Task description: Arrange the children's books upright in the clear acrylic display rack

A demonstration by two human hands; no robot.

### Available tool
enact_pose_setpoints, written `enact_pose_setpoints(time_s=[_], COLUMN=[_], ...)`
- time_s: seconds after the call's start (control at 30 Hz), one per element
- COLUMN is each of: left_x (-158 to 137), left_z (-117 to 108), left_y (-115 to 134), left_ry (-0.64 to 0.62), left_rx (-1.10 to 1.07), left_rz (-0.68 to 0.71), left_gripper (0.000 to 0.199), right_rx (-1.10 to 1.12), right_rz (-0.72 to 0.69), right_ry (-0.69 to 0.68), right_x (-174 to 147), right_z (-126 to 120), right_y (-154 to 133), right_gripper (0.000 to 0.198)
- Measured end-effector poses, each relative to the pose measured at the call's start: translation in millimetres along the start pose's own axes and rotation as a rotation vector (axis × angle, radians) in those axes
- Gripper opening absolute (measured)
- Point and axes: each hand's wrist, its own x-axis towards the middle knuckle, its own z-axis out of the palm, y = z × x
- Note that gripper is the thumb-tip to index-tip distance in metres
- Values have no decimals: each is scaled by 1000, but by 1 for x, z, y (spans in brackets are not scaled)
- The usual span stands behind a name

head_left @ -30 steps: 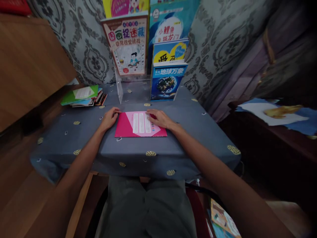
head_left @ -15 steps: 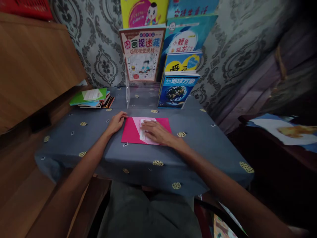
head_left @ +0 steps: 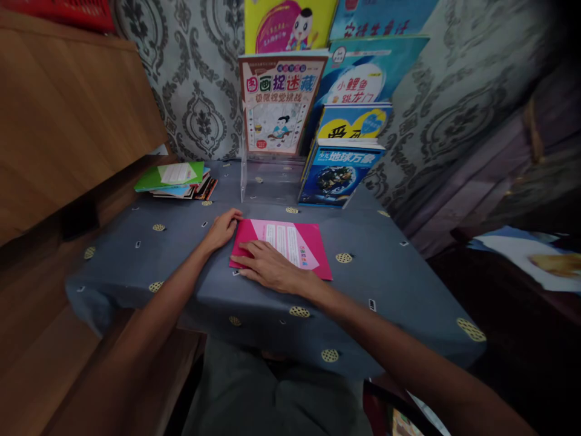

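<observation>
A pink book (head_left: 316,237) with a paler pink band and white text panels lies flat on the cloth-covered table in front of me. My right hand (head_left: 267,264) rests across its near left part, fingers apart and pointing left. At the far left corner of the book is my left hand (head_left: 226,226), its fingers stretched out and touching the corner. Neither hand grips anything. Part of the cover is hidden beneath my right hand and wrist.
A clear stand (head_left: 244,178) at the back carries several upright books, including a blue earth book (head_left: 334,178). To the left is a stack topped by a green book (head_left: 149,179). A wooden cabinet (head_left: 68,109) borders the table (head_left: 399,278) on the left.
My right hand has slid left and nearer to me over the pink book, uncovering its text panels. My left hand stays at the corner. The view has shifted slightly.
</observation>
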Motion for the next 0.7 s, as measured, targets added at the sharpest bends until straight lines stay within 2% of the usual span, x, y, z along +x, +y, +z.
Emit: enact_pose_setpoints(time_s=[0.23, 0.43, 0.57, 0.7], left_x=[0, 0, 0, 0], left_z=[0, 2, 2, 2], left_y=[1, 3, 4, 3], left_ry=[16, 39, 30, 25], left_rx=[-13, 29, 52, 38], left_rz=[0, -14, -1, 2], left_gripper=[32, 31, 30, 30], right_rx=[-97, -169, -185, -208], right_rz=[147, 305, 400, 482], right_ry=[-8, 53, 76, 78], right_x=[24, 36, 31, 11], right_z=[1, 5, 2, -3], right_y=[21, 43, 52, 62], right_gripper=[41, 41, 40, 37])
